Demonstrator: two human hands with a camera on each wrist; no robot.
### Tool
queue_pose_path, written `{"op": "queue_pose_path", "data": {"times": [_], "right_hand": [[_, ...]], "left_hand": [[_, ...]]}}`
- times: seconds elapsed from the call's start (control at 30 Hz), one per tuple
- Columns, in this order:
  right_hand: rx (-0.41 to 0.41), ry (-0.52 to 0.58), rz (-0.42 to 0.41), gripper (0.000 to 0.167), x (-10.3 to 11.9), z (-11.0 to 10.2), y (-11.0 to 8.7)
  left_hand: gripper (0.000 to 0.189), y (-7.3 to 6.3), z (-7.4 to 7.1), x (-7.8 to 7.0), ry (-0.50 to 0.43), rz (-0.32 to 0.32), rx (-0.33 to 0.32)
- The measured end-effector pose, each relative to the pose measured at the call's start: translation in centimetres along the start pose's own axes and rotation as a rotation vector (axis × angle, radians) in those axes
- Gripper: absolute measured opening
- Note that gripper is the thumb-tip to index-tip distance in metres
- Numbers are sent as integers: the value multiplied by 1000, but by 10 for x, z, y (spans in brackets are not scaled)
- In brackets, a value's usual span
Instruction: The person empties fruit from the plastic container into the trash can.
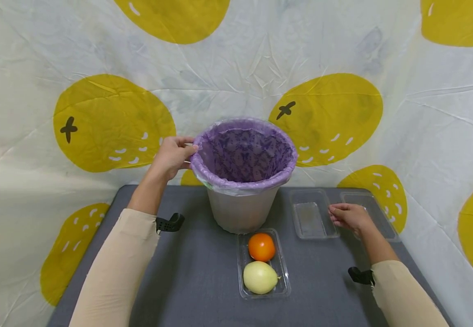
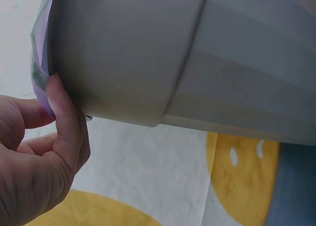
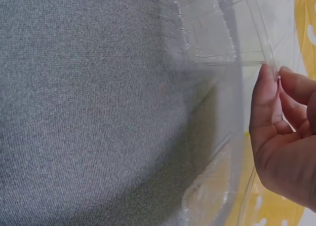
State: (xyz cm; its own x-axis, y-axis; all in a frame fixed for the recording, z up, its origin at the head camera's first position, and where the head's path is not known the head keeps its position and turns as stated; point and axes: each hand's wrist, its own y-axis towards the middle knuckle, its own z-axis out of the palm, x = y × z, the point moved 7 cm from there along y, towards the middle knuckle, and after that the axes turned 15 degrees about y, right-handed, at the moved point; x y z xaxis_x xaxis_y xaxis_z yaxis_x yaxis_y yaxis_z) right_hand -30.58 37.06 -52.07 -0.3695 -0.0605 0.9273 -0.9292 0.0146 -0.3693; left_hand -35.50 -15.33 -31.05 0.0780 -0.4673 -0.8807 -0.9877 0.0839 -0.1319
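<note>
A pale trash can [image 1: 240, 211] with a purple bag [image 1: 244, 156] folded over its rim stands at the back middle of the table. At its left rim my left hand [image 1: 172, 156] pinches the bagged edge, thumb over the top and fingers underneath, as the left wrist view also shows. My right hand [image 1: 352, 217] pinches the right edge of a clear plastic tray [image 1: 297, 222] between thumb and fingers. In the right wrist view the tray's rim [image 3: 264, 33] sits between the fingertips of that hand [image 3: 284, 132].
In front of the can, a second clear tray [image 1: 284, 277] holds an orange fruit [image 1: 261, 247] and a pale yellow-green fruit [image 1: 260, 277]. Beyond my right hand lies another clear tray [image 1: 377, 213] near the right edge of the grey table [image 1: 203, 281]. A printed cloth [image 1: 236, 63] hangs behind.
</note>
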Motion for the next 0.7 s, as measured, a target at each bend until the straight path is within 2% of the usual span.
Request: {"op": "queue_pose_path", "data": {"times": [0.5,0.7], "right_hand": [[-10,-189,-38,43,-4,5,6],[-53,-436,-88,45,7,4,-1]], "left_hand": [[45,1,1,0,-5,-7,-5],[47,1,1,1,-17,-9,-1]]}}
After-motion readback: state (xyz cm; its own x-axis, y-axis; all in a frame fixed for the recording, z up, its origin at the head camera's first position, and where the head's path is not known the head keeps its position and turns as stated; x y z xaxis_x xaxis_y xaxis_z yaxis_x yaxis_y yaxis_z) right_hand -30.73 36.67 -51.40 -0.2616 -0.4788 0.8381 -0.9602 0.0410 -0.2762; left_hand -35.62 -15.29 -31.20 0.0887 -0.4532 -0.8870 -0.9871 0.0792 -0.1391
